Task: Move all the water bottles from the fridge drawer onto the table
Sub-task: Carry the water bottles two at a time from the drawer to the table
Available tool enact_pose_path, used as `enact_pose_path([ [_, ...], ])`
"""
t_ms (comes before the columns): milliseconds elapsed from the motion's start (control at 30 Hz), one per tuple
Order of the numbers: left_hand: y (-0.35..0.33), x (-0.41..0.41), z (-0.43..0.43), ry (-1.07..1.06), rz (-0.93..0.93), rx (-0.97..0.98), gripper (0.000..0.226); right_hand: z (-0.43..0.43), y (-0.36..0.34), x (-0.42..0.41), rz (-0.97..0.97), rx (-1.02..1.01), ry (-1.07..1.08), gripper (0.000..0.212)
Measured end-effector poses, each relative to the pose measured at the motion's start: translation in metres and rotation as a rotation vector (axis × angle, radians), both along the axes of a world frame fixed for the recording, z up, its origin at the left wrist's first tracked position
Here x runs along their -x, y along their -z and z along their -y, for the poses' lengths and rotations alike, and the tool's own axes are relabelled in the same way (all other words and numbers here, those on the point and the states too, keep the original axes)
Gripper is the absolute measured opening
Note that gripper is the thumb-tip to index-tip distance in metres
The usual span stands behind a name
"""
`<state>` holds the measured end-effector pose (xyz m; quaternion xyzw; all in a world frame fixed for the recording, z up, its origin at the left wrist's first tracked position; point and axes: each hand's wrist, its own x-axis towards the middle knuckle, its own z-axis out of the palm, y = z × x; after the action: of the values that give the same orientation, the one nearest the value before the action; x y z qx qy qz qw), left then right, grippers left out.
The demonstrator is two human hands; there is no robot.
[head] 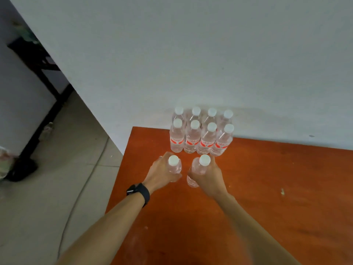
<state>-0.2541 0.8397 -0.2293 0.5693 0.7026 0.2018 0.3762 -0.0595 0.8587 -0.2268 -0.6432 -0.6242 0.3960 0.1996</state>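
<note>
Now left grip (162, 172) clasping bottle (174, 167), right grip (209, 177) clasping second bottle (198, 170), table (267, 188)

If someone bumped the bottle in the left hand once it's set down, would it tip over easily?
Probably yes: the bottle in the left hand looks tall and narrow, so a knock near its white cap could topple it. It appears full, which should steady it somewhat. Once down, it would likely roll on the smooth table.

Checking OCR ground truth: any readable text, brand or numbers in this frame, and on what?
No text can be read.
Red labels on the front-row bottles: print too blurred.
Watch face: dark, nothing legible.
Bottles in the left hand and right hand: labels hidden.
</note>
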Motion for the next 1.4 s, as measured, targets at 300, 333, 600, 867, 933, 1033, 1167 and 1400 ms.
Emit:
enact_pose_path([
  [300,0.017,0.026,-0.067,0.076,0.108,-0.058,0.059,-0.057,0.032,0.017,-0.033,-0.056,0.005,0.056],
  [333,0.020,0.027,-0.069,0.081,0.118,-0.054,0.059,-0.057,0.038,0.015,-0.065,-0.058,0.008,0.058],
  [600,0.040,0.035,-0.066,-0.061,0.268,-0.008,0.113,-0.044,0.064,0.011,-0.203,0.033,0.155,0.106],
  [867,0.078,0.035,-0.067,-0.052,0.231,0.190,0.117,-0.035,0.108,0.009,-0.038,0.171,0.060,0.104],
  [933,0.087,0.035,-0.072,-0.048,0.203,0.212,0.105,-0.040,0.112,0.013,-0.026,0.163,0.068,0.095],
  [1033,0.093,0.034,-0.077,-0.055,0.181,0.195,0.086,-0.046,0.114,0.015,-0.039,0.160,0.076,0.090],
  [1167,0.087,0.022,-0.078,-0.024,0.138,0.119,0.086,-0.056,0.114,0.016,-0.076,0.145,0.062,0.082],
  [1400,0.094,0.007,-0.082,-0.065,0.134,0.105,0.093,-0.064,0.115,0.016,-0.037,0.146,-0.001,0.078],
])
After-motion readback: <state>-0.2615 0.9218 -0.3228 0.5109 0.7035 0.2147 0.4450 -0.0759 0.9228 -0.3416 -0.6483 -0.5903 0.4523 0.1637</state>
